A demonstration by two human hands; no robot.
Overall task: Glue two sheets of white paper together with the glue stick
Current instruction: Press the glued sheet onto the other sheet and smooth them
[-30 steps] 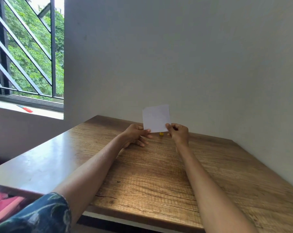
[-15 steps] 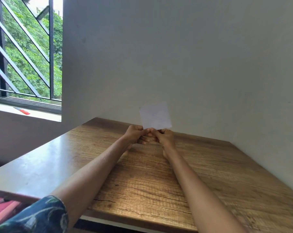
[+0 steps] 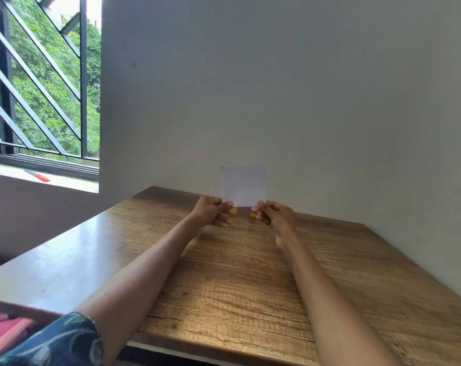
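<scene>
A small square of white paper (image 3: 243, 186) stands upright above the far part of the wooden table (image 3: 237, 281). My left hand (image 3: 210, 211) pinches its lower left corner and my right hand (image 3: 275, 216) pinches its lower right corner. I cannot tell whether it is one sheet or two laid together. Below the paper's lower edge, between my hands, two small yellow and red pieces show: one by my left fingers (image 3: 234, 209) and one by my right fingers (image 3: 253, 213). They look like parts of the glue stick, mostly hidden by paper and fingers.
The table sits in a corner, with white walls behind and on the right. A barred window (image 3: 41, 83) is at the left, and a red and blue item (image 3: 37, 176) lies on its sill. Pink material (image 3: 4, 331) shows below the table's near left edge.
My hands, close together at the paper's lower edge half a second ago, have spread to its two lower corners. The yellow pieces now show beneath the paper.
</scene>
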